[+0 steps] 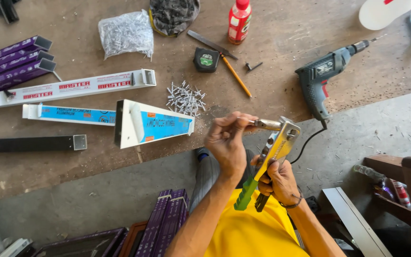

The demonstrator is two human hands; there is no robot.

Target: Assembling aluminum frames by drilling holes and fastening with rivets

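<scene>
Yellow metal forms the body of the rivet tool (278,145), held up near the person, above the grey floor. Its green ribbed handle and a dark second handle run down into the right hand (278,183), which is closed round them. The left hand (226,143) is closed too, fingers pinched at the tool's silver nose. Beyond, on the rough brown board (281,38), loose silver rivets (185,98) lie scattered just beside a white channel with a blue label (153,124). Farther off sit a clear bag of rivets (125,33), a small tape measure (206,60) and an orange pencil (236,76). To the right lies a grey-green drill (327,76), whose black cord trails down behind the tool.
</scene>
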